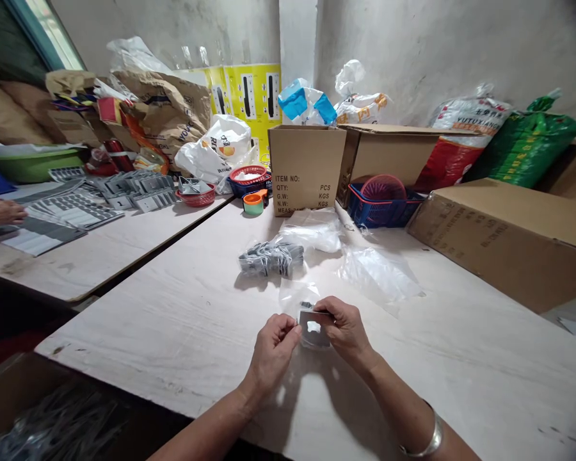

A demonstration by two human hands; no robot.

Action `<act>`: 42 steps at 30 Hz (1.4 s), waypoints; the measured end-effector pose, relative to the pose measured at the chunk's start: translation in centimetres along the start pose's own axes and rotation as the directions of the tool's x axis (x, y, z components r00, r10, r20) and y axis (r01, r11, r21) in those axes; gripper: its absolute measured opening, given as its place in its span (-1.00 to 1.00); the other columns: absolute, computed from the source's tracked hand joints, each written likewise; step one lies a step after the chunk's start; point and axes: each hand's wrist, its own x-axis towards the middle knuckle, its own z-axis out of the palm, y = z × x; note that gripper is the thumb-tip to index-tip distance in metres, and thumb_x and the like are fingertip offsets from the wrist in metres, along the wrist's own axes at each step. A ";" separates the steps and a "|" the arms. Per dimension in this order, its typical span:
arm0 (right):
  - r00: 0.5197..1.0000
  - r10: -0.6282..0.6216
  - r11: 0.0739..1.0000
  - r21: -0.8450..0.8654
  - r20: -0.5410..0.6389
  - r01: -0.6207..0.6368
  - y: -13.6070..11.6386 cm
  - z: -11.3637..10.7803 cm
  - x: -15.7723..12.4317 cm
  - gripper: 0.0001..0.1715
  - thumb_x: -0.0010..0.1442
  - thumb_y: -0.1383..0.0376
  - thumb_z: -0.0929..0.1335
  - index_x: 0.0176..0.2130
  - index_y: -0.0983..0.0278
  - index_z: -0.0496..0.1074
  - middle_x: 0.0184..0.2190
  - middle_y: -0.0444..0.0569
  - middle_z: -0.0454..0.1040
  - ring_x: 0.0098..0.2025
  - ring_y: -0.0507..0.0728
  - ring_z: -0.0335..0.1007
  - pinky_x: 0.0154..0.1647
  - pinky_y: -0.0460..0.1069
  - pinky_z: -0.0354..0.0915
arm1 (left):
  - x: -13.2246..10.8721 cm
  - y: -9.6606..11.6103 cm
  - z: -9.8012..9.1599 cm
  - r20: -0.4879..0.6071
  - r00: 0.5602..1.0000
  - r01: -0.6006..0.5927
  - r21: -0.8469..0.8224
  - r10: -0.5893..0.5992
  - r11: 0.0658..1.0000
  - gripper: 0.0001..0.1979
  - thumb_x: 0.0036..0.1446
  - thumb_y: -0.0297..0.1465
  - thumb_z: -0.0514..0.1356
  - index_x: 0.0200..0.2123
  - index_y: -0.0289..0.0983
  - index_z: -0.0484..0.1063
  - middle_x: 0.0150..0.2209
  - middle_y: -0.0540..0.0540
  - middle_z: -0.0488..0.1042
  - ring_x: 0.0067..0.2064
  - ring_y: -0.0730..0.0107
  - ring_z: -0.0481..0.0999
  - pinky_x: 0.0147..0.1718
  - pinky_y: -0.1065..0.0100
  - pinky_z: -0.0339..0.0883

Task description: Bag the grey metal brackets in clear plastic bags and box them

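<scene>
A grey metal plate (307, 334) in a clear plastic bag (292, 298) is held over the desk (173, 333), between both hands. Its top edge is pinched by the right hand (346, 331), while its left edge is pinched by the left hand (271, 353), with the fingertips pressed together.

Left hand (271, 355) and right hand (345, 330) hold a grey metal plate (314, 330) in clear plastic (292, 298).
</scene>
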 end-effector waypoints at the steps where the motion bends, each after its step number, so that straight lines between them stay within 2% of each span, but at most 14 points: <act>1: 0.999 -0.031 0.999 -0.011 0.008 0.031 -0.1 0.0 0.0 -0.88 0.07 0.41 0.28 -0.40 0.25 0.41 -0.48 -0.12 0.38 -0.44 0.03 0.29 -0.42 -0.11 0.20 | 0.0 -0.2 0.0 -0.010 1.000 -0.007 0.004 0.007 1.000 -0.81 0.00 -0.27 0.18 -0.50 -0.28 0.32 -0.52 0.07 0.24 -0.57 0.59 0.22 -0.64 0.53 0.15; 4: 0.995 -0.093 0.994 -0.056 0.042 0.095 -0.3 0.1 -0.1 -0.86 0.09 0.42 0.28 -0.38 0.25 0.42 -0.50 -0.12 0.38 -0.43 0.03 0.29 -0.41 -0.10 0.20 | 0.0 -0.6 0.1 -0.009 1.000 -0.004 -0.018 0.004 1.000 -0.82 -0.02 -0.27 0.19 -0.38 -0.25 0.32 -0.46 0.06 0.27 -0.54 0.54 0.30 -0.63 0.49 0.26; 8: 0.988 -0.120 0.985 -0.111 0.094 0.130 -0.3 0.6 -0.3 -0.85 0.14 0.42 0.27 -0.36 0.25 0.42 -0.49 -0.11 0.39 -0.41 0.04 0.28 -0.39 -0.09 0.19 | 0.3 -0.4 0.3 0.001 1.000 -0.008 -0.045 0.008 0.999 -0.67 -0.06 -0.34 0.21 -0.17 -0.22 0.31 -0.38 0.04 0.32 -0.56 0.56 0.33 -0.66 0.49 0.28; 12: 0.979 -0.094 0.987 -0.111 0.182 0.116 -0.6 0.3 -0.3 -0.86 0.13 0.44 0.29 -0.30 0.24 0.40 -0.43 -0.11 0.39 -0.36 0.04 0.30 -0.34 -0.09 0.20 | 1.1 -0.1 0.2 0.039 0.999 -0.026 -0.087 0.029 0.996 -0.87 -0.07 -0.38 0.19 -0.40 -0.29 0.37 -0.54 0.08 0.31 -0.67 0.61 0.27 -0.70 0.50 0.17; 14: 0.964 -0.032 0.990 -0.125 0.266 0.068 -1.0 -0.3 -0.1 -0.79 0.08 0.46 0.31 -0.24 0.24 0.38 -0.38 -0.11 0.37 -0.35 0.03 0.30 -0.35 -0.09 0.21 | 1.4 0.0 0.0 0.034 0.999 -0.019 -0.108 0.023 0.994 -0.89 -0.09 -0.38 0.20 -0.49 -0.28 0.33 -0.62 0.11 0.27 -0.70 0.61 0.24 -0.72 0.51 0.12; 18: 0.912 0.144 0.977 -0.204 0.385 -0.068 -1.3 -2.1 0.5 -0.66 0.00 0.41 0.39 -0.17 0.24 0.34 -0.26 -0.07 0.32 -0.30 0.04 0.27 -0.37 -0.09 0.21 | 1.9 -0.3 -0.9 0.020 1.000 -0.008 -0.098 0.009 0.995 -0.86 -0.06 -0.36 0.20 -0.51 -0.27 0.28 -0.69 0.14 0.23 -0.69 0.60 0.21 -0.70 0.52 0.10; 20: 0.891 0.209 0.966 -0.225 0.402 -0.124 -1.1 -2.7 0.7 -0.71 -0.01 0.35 0.41 -0.22 0.26 0.34 -0.28 -0.08 0.31 -0.32 0.04 0.26 -0.38 -0.10 0.19 | 2.1 -0.6 -1.4 0.008 1.000 -0.007 -0.081 0.007 0.997 -0.86 -0.04 -0.37 0.19 -0.50 -0.27 0.26 -0.70 0.15 0.22 -0.69 0.60 0.19 -0.69 0.52 0.11; 23: 0.869 0.254 0.960 -0.219 0.424 -0.174 -0.4 -2.9 0.7 -0.87 0.02 0.32 0.38 -0.38 0.28 0.33 -0.44 -0.16 0.30 -0.43 -0.01 0.18 -0.45 -0.12 0.12 | 2.4 -0.9 -1.9 0.007 1.000 -0.005 -0.065 0.005 0.998 -0.88 -0.02 -0.38 0.17 -0.48 -0.26 0.25 -0.69 0.14 0.23 -0.68 0.60 0.19 -0.68 0.52 0.11; 28: 0.855 0.295 0.955 -0.099 0.426 -0.280 0.7 -2.4 0.3 -0.94 0.01 0.37 0.34 -0.47 0.28 0.34 -0.59 -0.24 0.23 -0.51 -0.05 0.11 -0.51 -0.14 0.04 | 2.6 -0.7 -2.1 0.018 1.000 -0.005 -0.048 0.006 0.999 -0.90 0.02 -0.38 0.14 -0.46 -0.26 0.24 -0.67 0.13 0.24 -0.65 0.58 0.21 -0.66 0.51 0.14; 32: 0.819 0.390 0.894 0.040 0.421 -0.447 0.7 -2.2 0.3 -0.89 0.06 0.29 0.32 -0.44 0.30 0.38 -0.62 -0.22 0.27 -0.55 -0.04 0.20 -0.53 -0.13 0.09 | 2.6 -0.8 -2.1 0.013 0.999 -0.031 0.015 0.030 0.999 -0.93 0.03 -0.41 0.11 -0.46 -0.26 0.24 -0.65 0.13 0.22 -0.66 0.58 0.20 -0.68 0.51 0.13; 34: 0.808 0.424 0.853 0.118 0.409 -0.508 0.3 -2.0 0.4 -0.85 0.07 0.26 0.32 -0.43 0.31 0.38 -0.61 -0.20 0.28 -0.57 -0.03 0.23 -0.55 -0.12 0.11 | 2.6 -1.0 -2.2 0.009 0.997 -0.081 0.066 0.080 0.995 -0.94 0.04 -0.43 0.09 -0.46 -0.26 0.24 -0.61 0.12 0.22 -0.65 0.58 0.21 -0.67 0.50 0.13; 37: 0.825 0.450 0.800 0.256 0.341 -0.543 -0.4 -1.7 0.6 -0.80 0.07 0.21 0.34 -0.44 0.32 0.37 -0.59 -0.18 0.30 -0.59 -0.04 0.20 -0.58 -0.12 0.12 | 2.5 -1.1 -2.3 0.032 0.964 -0.266 0.217 0.265 0.939 -0.94 0.04 -0.51 0.05 -0.45 -0.26 0.26 -0.53 0.08 0.24 -0.58 0.56 0.25 -0.61 0.49 0.15; 40: 0.859 0.448 0.774 0.372 0.248 -0.511 -1.1 -1.4 0.6 -0.77 0.06 0.19 0.35 -0.44 0.33 0.37 -0.59 -0.17 0.31 -0.60 -0.06 0.16 -0.59 -0.13 0.10 | 2.5 -0.6 -2.2 0.133 0.866 -0.494 0.377 0.482 0.783 -0.89 0.02 -0.57 0.04 -0.44 -0.27 0.30 -0.48 0.03 0.26 -0.48 0.51 0.29 -0.50 0.46 0.18; 42: 0.883 0.419 0.782 0.410 0.212 -0.470 -1.4 -1.4 0.7 -0.76 0.07 0.18 0.36 -0.44 0.33 0.37 -0.58 -0.16 0.31 -0.59 -0.06 0.13 -0.59 -0.13 0.08 | 2.5 -0.2 -2.1 0.204 0.807 -0.583 0.429 0.555 0.690 -0.87 0.03 -0.59 0.03 -0.45 -0.28 0.31 -0.49 0.01 0.25 -0.45 0.49 0.28 -0.47 0.44 0.17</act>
